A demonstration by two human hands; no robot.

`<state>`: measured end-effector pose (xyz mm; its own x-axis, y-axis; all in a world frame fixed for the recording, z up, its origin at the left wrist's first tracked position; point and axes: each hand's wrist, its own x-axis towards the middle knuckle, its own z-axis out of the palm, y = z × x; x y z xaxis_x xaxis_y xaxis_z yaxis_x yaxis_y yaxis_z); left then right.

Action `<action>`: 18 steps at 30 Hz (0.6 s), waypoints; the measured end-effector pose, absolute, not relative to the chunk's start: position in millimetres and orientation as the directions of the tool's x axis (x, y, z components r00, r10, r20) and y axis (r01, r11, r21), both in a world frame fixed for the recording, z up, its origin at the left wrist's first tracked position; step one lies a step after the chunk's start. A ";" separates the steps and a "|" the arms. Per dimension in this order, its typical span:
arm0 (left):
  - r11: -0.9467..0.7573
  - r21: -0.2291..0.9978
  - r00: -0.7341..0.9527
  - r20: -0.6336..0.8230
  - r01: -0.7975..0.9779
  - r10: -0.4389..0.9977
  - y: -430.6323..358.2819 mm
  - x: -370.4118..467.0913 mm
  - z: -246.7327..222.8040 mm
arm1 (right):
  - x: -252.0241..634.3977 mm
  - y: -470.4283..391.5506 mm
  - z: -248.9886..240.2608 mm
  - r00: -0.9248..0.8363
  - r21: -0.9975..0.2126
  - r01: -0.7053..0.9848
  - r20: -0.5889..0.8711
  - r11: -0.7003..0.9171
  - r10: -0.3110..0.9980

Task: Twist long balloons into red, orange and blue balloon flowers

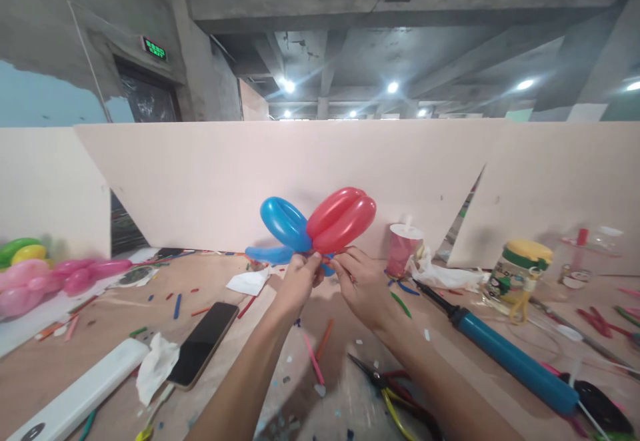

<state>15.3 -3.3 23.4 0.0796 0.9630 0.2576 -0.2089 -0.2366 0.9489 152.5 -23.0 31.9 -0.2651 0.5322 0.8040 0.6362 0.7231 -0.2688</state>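
In the middle of the head view, red and blue twisting balloons are joined together above the table. The red balloon (345, 217) forms fat loops leaning up and right. A blue balloon (285, 223) makes a loop on the left, and a blue length sticks out below it. My left hand (303, 274) is closed in a pinch at the joint under the loops. Close beside it, my right hand (361, 284) pinches the lower right of the joint with closed fingers. The fingers partly hide the twist between them.
A blue hand pump (515, 357) lies at right, near pliers (383, 381). A pink cup (403, 251) and a yellow-lidded bottle (523, 271) stand behind. At left are a phone (207, 344), a white bar (83, 387), tissue (157, 364) and pink balloons (80, 274). Balloon scraps litter the table.
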 end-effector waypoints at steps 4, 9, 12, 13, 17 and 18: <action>-0.188 0.950 0.076 0.213 -0.248 0.974 -4.3 19.6 25.6 | 150.3 -24.0 34.5 -0.298 -0.261 0.562 0.822 0.785 0.486; -0.313 0.922 -0.094 0.299 -0.227 0.950 -10.2 21.3 29.1 | 149.3 -27.7 34.0 -0.243 -0.354 0.504 0.817 0.788 0.523; -0.497 0.866 -0.001 0.498 0.047 0.867 -17.8 18.3 30.5 | 151.8 -26.3 32.5 -0.097 -0.501 0.488 0.783 0.715 0.615; -0.551 0.818 0.035 0.554 0.162 0.832 -20.0 17.2 30.9 | 152.7 -25.4 31.8 -0.075 -0.526 0.482 0.772 0.701 0.631; -0.581 0.680 0.054 0.628 0.447 0.777 -19.5 13.9 31.4 | 153.0 -22.4 26.5 -0.104 -0.511 0.473 0.777 0.718 0.621; -0.576 0.683 0.040 0.628 0.449 0.777 -16.8 13.4 31.3 | 152.3 -21.8 24.7 -0.106 -0.502 0.479 0.782 0.720 0.615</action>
